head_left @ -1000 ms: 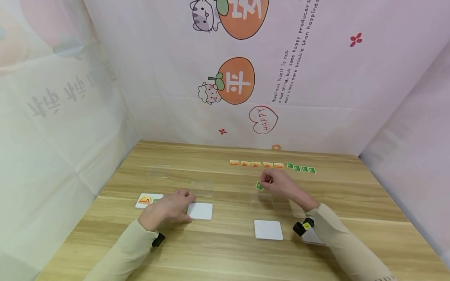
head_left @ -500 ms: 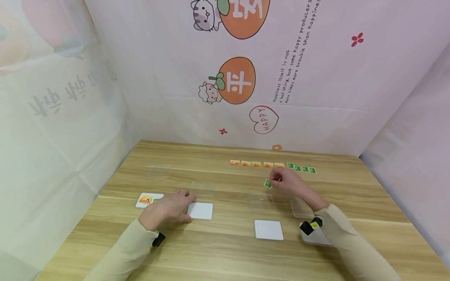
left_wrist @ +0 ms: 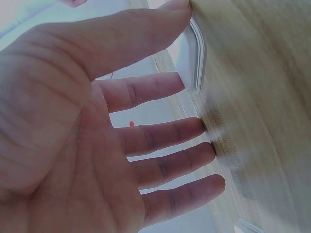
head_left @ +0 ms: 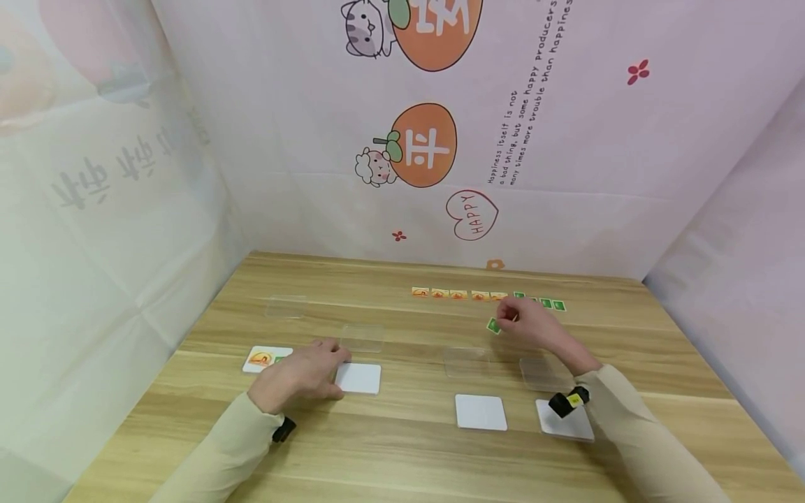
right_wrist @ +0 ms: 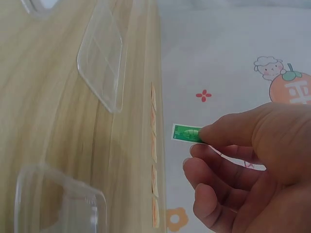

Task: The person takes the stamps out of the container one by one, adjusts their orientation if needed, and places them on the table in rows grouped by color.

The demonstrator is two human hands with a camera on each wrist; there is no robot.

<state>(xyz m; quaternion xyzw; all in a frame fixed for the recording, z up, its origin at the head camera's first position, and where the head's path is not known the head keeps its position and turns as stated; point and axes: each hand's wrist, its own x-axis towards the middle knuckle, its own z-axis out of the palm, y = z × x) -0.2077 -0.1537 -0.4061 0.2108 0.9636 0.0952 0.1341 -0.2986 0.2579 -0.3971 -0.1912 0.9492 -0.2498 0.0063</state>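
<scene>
My right hand (head_left: 531,325) pinches a small green sticker (right_wrist: 186,133) with a white border between thumb and forefinger, over the back of the table. In the right wrist view the other fingers curl below it. My left hand (head_left: 305,374) rests on the table, its thumb and index fingertips at the left edge of a blank white card stack (head_left: 360,378). Its fingers are spread and nearly straight in the left wrist view. Left of that hand lies a white card (head_left: 254,368) bearing an orange picture and a green one, partly covered by the hand.
Orange stickers (head_left: 458,295) and green stickers (head_left: 558,305) form a row along the back. Clear plastic cases (head_left: 362,339) lie about the table, one (head_left: 467,362) near the middle. Two more white stacks, one middle (head_left: 481,412) and one right (head_left: 566,425), sit in front.
My right hand has moved right and slightly back with the green sticker, now overlapping part of the green row. The left hand has stayed where it was.
</scene>
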